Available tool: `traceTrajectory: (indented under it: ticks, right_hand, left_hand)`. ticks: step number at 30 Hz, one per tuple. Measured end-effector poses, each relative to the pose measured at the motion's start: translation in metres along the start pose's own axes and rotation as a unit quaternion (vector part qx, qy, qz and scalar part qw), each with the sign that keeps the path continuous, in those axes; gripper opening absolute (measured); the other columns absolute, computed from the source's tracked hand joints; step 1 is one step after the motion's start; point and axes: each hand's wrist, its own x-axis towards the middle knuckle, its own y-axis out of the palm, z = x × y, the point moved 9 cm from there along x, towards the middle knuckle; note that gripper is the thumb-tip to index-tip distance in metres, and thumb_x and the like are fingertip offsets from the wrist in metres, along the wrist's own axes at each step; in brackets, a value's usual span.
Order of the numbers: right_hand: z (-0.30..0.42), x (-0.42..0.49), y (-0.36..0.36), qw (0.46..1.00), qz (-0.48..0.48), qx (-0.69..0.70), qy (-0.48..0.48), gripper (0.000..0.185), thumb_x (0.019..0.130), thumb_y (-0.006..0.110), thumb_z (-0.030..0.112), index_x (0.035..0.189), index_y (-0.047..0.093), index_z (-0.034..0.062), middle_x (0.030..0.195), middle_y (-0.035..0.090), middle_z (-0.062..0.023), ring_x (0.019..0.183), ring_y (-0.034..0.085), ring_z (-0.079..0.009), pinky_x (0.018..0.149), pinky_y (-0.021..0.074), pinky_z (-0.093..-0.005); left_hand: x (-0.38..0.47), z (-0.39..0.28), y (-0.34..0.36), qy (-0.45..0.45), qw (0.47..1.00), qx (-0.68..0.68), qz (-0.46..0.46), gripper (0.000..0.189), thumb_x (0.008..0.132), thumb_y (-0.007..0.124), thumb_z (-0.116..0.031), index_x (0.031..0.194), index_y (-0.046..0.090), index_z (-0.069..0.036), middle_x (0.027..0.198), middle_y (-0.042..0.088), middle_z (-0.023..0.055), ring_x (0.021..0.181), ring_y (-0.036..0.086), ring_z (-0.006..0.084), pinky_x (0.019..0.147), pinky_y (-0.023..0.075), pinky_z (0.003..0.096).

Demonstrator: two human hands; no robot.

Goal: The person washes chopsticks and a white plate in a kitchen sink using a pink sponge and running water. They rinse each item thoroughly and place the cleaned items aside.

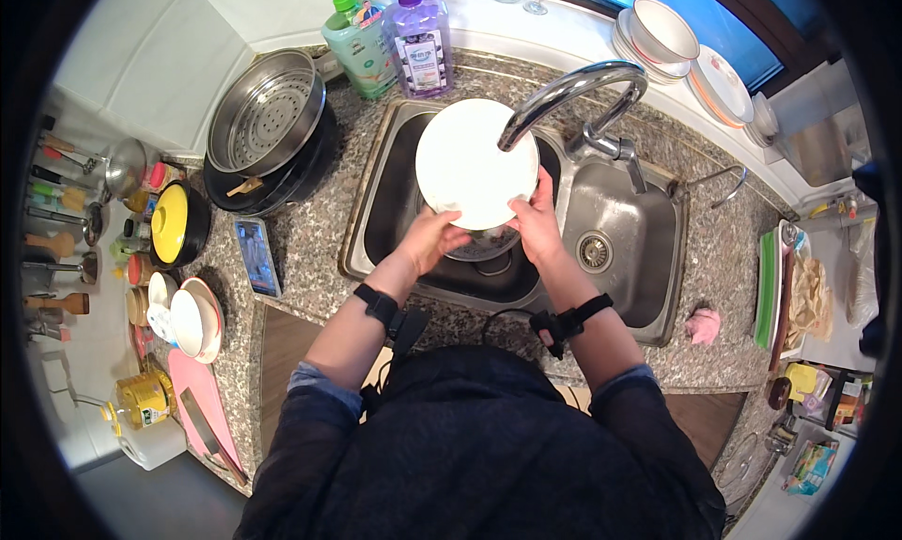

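A round white plate [468, 163] is tilted over the larger basin of a stainless steel double sink [377, 219]. My left hand [431, 242] grips its lower left edge with the thumb on top. On its lower right edge, my right hand [539, 223] holds on, thumb over the rim and fingers along the side. The chrome faucet [574, 92] arches above the plate, its spout overlapping the plate's upper right part in the view. Beneath the plate, a round metal vessel [486, 247] sits in the basin, mostly hidden.
Left of the sink are a steel steamer basket [264, 117] on a black pan, and a propped phone [258, 256]. Two pump bottles [423, 50] stand behind it. A cleaver [208, 427] lies on a pink cutting board [189, 378]. A pink cloth [702, 326] lies right of the small basin.
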Motion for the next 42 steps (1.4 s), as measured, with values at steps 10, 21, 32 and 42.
traceTrajectory:
  ticks: [10, 21, 32, 42]
  right_hand:
    - [-0.006, -0.016, -0.014, 0.983, -0.023, -0.066, 0.168, 0.062, 0.077, 0.048, -0.003, 0.136, 0.03, 0.009, 0.123, 0.05, -0.0154, 0.108, 0.058, -0.0304, 0.073, 0.0584, -0.0433]
    - [-0.074, -0.016, 0.031, 0.927, -0.039, 0.327, 0.182, 0.056, 0.079, 0.048, -0.006, 0.132, 0.037, 0.0092, 0.128, 0.049, -0.0151, 0.117, 0.052, -0.0332, 0.091, 0.0482, -0.0552]
    - [-0.082, 0.01, 0.02, 0.95, -0.008, 0.11, 0.291, 0.032, 0.094, 0.047, 0.013, 0.125, 0.046, 0.0036, 0.117, 0.059, -0.0131, 0.102, 0.062, -0.0284, 0.087, 0.0515, -0.0502]
    - [-0.082, 0.003, 0.015, 0.947, 0.009, 0.066, 0.315, 0.039, 0.097, 0.046, 0.026, 0.129, 0.043, 0.0048, 0.119, 0.059, -0.0134, 0.106, 0.061, -0.029, 0.089, 0.0496, -0.0493]
  left_hand:
    - [0.036, -0.01, -0.051, 0.031, 0.974, 0.076, -0.21, 0.028, 0.091, 0.055, -0.013, 0.111, 0.056, 0.007, 0.095, 0.066, 0.0132, 0.083, 0.065, 0.0223, 0.071, 0.0535, 0.0353]
    - [-0.02, 0.007, -0.003, -0.04, 0.996, 0.01, -0.077, 0.044, 0.086, 0.05, 0.001, 0.129, 0.042, -0.004, 0.121, 0.055, 0.011, 0.111, 0.055, 0.0238, 0.093, 0.047, 0.0425]
    - [-0.023, -0.102, -0.036, 0.121, 0.971, 0.185, -0.096, 0.05, 0.077, 0.05, 0.004, 0.126, 0.046, -0.002, 0.109, 0.062, 0.0098, 0.096, 0.061, 0.02, 0.083, 0.0504, 0.0306]
    - [-0.028, -0.091, -0.034, 0.148, 0.946, 0.279, -0.07, 0.049, 0.08, 0.051, 0.001, 0.128, 0.043, 0.001, 0.118, 0.058, 0.0145, 0.109, 0.056, 0.0214, 0.095, 0.0443, 0.0316]
